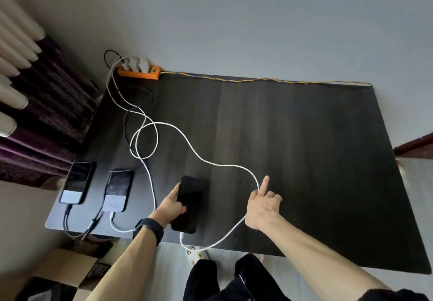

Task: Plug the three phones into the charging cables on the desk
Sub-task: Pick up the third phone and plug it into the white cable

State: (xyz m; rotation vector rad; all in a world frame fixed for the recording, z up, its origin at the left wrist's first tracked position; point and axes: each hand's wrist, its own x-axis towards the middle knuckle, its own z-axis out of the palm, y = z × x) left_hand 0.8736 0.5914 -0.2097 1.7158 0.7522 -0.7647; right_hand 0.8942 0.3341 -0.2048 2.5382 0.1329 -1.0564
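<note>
Three phones lie near the front left of the dark desk point(293, 136). The leftmost phone point(76, 182) has a black cable in its bottom end. A white cable enters the bottom of the middle phone point(118, 190). My left hand point(172, 207) grips the left edge of the black phone point(189, 203), whose screen is dark. A white cable point(210, 161) is plugged into that phone's bottom end and loops off the desk's front edge. My right hand point(261, 204) pinches this cable to the right of the phone, index finger pointing up.
An orange power strip point(139, 72) with white chargers sits at the desk's back left corner, its braided cord running along the back edge. Purple curtains point(46, 113) hang at left. A cardboard box point(68, 270) stands on the floor below the desk's front left.
</note>
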